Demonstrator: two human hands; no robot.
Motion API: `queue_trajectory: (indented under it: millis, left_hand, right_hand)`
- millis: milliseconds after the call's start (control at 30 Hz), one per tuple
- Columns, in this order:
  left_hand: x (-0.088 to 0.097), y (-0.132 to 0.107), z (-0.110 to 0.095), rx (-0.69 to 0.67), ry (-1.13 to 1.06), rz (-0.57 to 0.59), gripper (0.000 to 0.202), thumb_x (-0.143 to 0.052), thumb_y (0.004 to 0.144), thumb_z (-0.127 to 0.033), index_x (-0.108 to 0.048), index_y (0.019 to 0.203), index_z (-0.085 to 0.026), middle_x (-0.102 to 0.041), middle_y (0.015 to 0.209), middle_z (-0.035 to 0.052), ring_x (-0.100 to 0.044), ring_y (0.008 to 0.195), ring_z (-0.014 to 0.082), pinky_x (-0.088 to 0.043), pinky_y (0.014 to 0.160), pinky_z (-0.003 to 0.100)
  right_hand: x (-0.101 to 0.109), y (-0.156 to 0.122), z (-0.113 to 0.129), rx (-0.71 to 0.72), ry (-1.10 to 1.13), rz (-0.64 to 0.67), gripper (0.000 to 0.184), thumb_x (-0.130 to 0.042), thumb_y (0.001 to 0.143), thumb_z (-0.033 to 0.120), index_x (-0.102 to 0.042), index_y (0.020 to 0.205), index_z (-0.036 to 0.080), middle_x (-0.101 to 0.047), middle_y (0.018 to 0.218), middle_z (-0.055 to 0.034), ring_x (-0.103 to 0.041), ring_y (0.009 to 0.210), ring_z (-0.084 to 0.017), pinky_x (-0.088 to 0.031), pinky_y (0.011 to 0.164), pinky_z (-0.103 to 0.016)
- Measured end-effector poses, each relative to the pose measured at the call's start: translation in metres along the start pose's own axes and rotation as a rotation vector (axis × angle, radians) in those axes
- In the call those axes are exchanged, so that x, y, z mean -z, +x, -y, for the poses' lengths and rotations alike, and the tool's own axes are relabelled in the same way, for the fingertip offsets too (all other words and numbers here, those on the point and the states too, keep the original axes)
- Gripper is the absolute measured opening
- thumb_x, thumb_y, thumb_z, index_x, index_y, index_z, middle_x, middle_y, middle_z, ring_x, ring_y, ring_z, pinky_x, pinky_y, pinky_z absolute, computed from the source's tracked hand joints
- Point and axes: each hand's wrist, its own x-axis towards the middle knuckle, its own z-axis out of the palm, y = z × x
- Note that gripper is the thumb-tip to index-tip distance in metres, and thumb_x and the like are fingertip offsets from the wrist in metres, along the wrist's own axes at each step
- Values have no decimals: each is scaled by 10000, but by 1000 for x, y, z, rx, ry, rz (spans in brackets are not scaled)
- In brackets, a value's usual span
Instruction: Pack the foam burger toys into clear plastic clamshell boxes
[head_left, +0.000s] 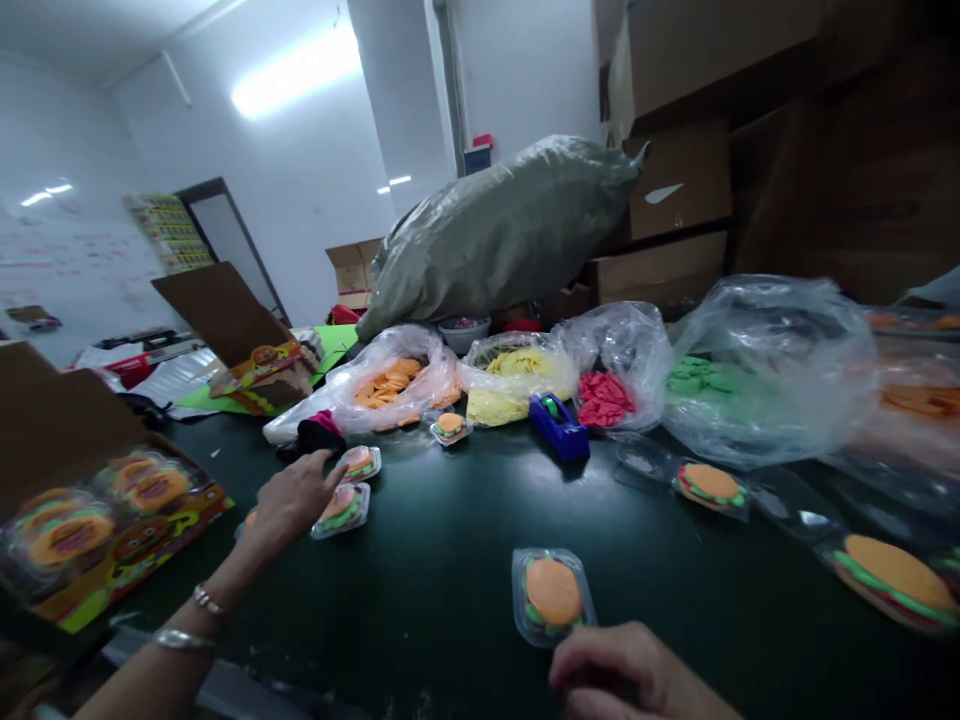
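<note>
Left hand [298,490]: loosely spread, at burger packs [343,508] left of dispenser [559,430].
Right hand [619,668]: curled by front pack [553,590] before dispenser, hold unclear.

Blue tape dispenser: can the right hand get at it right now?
Likely yes, with a forward reach: the right hand has only a low packed burger near its path, and nothing covers the near side of the blue tape dispenser.

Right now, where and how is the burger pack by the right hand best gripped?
Likely by the left and right walls of the burger pack, coming from the near side, where the right hand is: it lies flat on the table, both walls uncovered.
</note>
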Motion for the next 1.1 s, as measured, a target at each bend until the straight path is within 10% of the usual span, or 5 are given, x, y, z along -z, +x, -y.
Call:
queue_trajectory:
  millis: [333, 567, 700, 900, 1100]
  left_hand:
    - [-108, 101, -138, -490, -297, 73, 183, -582, 869, -249, -625, 1001, -131, -635, 1114, 97, -573, 1067, 229, -429, 947, 440]
    - [-116, 53, -192, -577, -652, 365, 199, -489, 845, -290, -584, 716, -173, -567, 551, -29, -526, 505, 125, -412, 497, 226]
    - [-104, 31, -253, -634, -793, 454, 297, -484, 837, -382, -510, 620, -181, -452, 479, -64, -414, 442, 93, -314, 431, 202]
    - [-97, 29, -372, -690, -882, 668, 219, -465, 824, -243, -470, 616, -175, -518, 524, -32, -484, 466, 91, -386, 474, 200]
    - [-89, -58, -392, -826, -830, 1169, 58, -561, 754, -208, -561, 720, -161, -615, 596, -2, -605, 523, 129, -495, 524, 236]
  right_hand:
    - [81, 139, -29, 40, -19, -181, 224, -583, 775, 370, -608, 859, 164, -584, 679, 5, -524, 627, -143, -409, 577, -258]
    - [90, 143, -44, 29, 76, -364, 236, -603, 725, 348, -599, 881, 171, -658, 731, -16, -617, 669, -162, -487, 634, -279]
    - [96, 125, -38, -1, 97, -399, 217, -499, 792, 383, -571, 783, 178, -499, 451, 75, -442, 352, -94, -358, 389, -215]
    - [108, 32, -15, 49, 79, -436, 179, -478, 790, 224, -601, 899, 151, -647, 674, 1, -638, 605, -138, -493, 625, -256]
    - [102, -63, -36, -84, 81, -274, 213, -706, 704, 262, -716, 912, 219, -681, 1020, -30, -669, 869, -190, -515, 736, -260]
